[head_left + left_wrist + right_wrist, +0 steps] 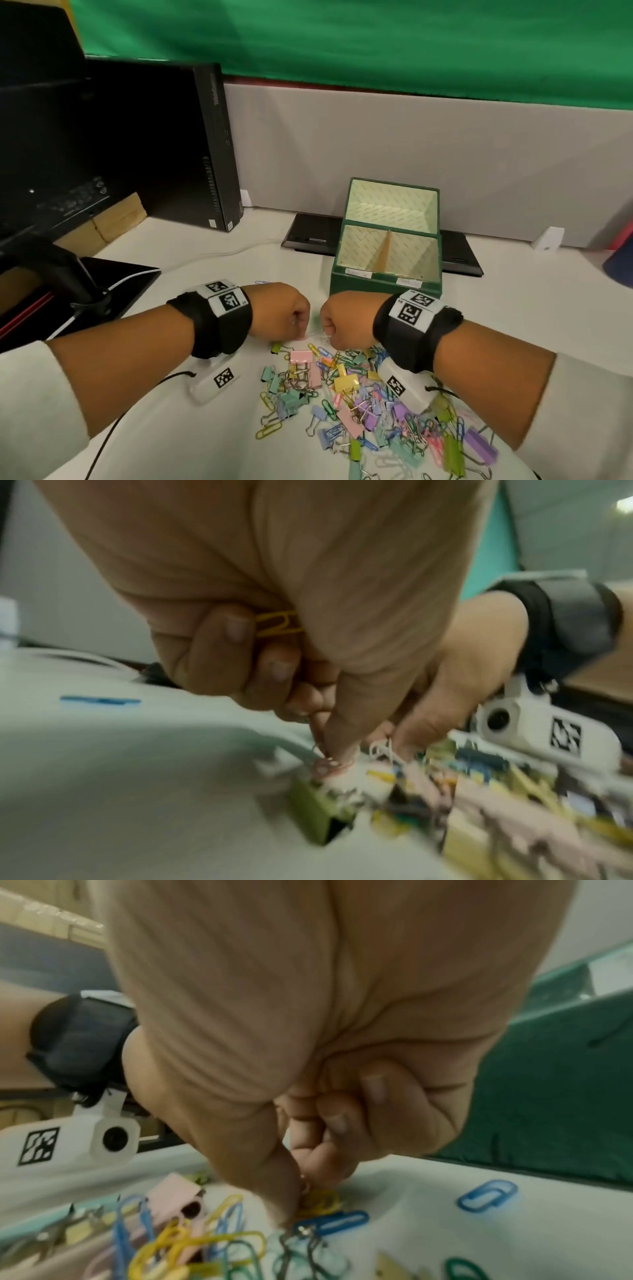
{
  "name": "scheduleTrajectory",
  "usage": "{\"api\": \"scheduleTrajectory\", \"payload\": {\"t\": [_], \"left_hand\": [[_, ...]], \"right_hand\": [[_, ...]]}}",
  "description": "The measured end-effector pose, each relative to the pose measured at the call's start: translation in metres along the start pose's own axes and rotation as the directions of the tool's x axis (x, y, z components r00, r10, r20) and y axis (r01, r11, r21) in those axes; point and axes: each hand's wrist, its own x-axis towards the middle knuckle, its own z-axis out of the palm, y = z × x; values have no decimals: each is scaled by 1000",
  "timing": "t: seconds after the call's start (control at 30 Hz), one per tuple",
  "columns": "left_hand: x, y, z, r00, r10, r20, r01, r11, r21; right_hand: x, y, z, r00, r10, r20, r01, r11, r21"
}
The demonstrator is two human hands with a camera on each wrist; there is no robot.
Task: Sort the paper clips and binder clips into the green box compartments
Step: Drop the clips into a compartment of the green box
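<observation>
A black computer tower (191, 144) is standing well to the left of the green box (383, 284), at the back of the white desk (205, 445). The left hand (279, 313) is being held just left of the box's near wall, fingers curled tightly; a yellow paper clip (279, 623) is being gripped against the palm, while a small clip, too blurred to name, is being pinched at the fingertips (337, 748) on the desk. A lone blue paper clip (262, 282) is lying just left of the box. The right hand (346, 320) is being held directly in front of the box, also curled, with its thumb and forefinger pressing onto a yellow paper clip (320, 1202); whether that clip is actually being gripped cannot be told. The pile of paper clips and binder clips (359, 401) is lying on the desk in front of the box, nearer the person, beneath both wrists. The box is standing open, its lid raised behind and its two labelled front compartments showing only bare lining.
</observation>
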Motion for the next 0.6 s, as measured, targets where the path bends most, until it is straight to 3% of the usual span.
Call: {"api": "scheduleTrajectory", "payload": {"t": [0.1, 0.17, 0.23, 0.27, 0.37, 0.5, 0.6], "left_hand": [[3, -9, -6, 999, -47, -5, 42, 928, -370], [4, -12, -14, 993, -84, 82, 118, 678, -726], [6, -10, -27, 988, -41, 149, 152, 429, -891], [10, -7, -33, 987, -10, 158, 151, 365, -919], [33, 16, -54, 996, -15, 92, 91, 360, -928], [69, 63, -76, 998, -57, -11, 14, 411, -912], [86, 93, -81, 994, -101, -38, 27, 572, -820]], "right_hand": [[-13, 12, -9, 998, -22, -58, 33, 981, 193], [-29, 26, -23, 991, -23, -135, 66, 943, 326], [-48, 48, -38, 978, 17, -210, 78, 896, 436], [-57, 60, -45, 968, 58, -246, 64, 884, 462], [-76, 100, -59, 916, 235, -327, -88, 909, 408], [-74, 130, -56, 861, 400, -314, -284, 891, 354], [-72, 133, -53, 859, 397, -322, -267, 886, 379]]}}
